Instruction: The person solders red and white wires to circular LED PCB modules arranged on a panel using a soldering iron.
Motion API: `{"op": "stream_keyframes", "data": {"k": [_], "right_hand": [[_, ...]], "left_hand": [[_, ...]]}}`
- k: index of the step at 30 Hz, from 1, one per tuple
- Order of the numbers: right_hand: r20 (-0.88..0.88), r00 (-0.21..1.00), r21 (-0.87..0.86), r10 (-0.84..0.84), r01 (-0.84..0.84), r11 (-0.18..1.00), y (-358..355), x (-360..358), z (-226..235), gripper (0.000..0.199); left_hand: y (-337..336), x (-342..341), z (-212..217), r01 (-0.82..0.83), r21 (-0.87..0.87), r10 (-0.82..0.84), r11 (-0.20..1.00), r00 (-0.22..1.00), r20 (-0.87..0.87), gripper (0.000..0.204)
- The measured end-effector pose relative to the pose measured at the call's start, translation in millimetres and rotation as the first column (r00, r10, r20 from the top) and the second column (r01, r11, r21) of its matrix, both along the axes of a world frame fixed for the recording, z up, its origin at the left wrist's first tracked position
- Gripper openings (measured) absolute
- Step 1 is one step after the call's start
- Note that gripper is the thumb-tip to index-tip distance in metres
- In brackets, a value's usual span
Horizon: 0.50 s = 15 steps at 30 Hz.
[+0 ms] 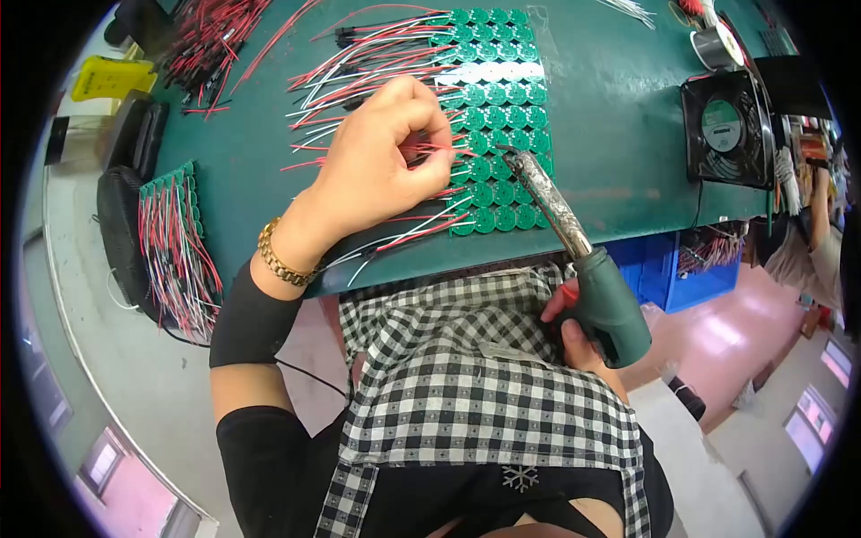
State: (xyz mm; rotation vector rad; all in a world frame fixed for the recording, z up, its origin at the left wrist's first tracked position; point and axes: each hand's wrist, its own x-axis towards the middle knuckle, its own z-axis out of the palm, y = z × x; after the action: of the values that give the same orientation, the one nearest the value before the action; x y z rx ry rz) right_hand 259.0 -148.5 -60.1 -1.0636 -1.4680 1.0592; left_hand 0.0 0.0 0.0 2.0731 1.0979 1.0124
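My left hand [386, 148] is pinched around a thin red wire [462, 151], over the left edge of a panel of round green circuit boards [484, 219]. The wire's end reaches onto one of the boards. In my right hand [580, 348] is a soldering iron [558, 212] with a dark green handle and a stained metal barrel. Its dark bent tip lies over the panel, just right of the wire end; contact cannot be made out. Red and white wires [359, 72] fan out leftward from the boards, partly hidden under my left hand.
A second wired board panel [184, 206] hangs by a black padded object [126, 215] at left. Bundled wires [211, 45] lie at the far left. A black fan [725, 130] and a wire spool [717, 47] stand at right. Below the table edge is a blue bin [704, 285].
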Motion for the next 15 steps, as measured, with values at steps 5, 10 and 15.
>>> {"op": "stream_keyframes", "data": {"k": [5, 10, 15], "right_hand": [[0.022, 1.000, 0.027, 0.006, -0.007, 1.000, -0.8, -2.2, 5.6, 0.021], [0.109, 0.994, 0.052, -0.006, 0.001, 0.999, -2.7, -3.1, -6.0, 0.015], [0.074, 0.997, -0.005, 0.006, -0.005, 1.000, -4.8, -2.3, -13.4, 0.014]], "left_hand": [[-0.8, -0.4, -1.2, 0.071, 0.146, -0.052, 0.987, 0.990, -0.131, 0.013], [-0.9, -0.7, -9.7, 0.104, 0.170, -0.078, 0.980, 0.985, -0.154, 0.012], [-1.1, -1.9, -17.2, 0.104, 0.177, -0.079, 0.979, 0.987, -0.142, 0.012]]}}
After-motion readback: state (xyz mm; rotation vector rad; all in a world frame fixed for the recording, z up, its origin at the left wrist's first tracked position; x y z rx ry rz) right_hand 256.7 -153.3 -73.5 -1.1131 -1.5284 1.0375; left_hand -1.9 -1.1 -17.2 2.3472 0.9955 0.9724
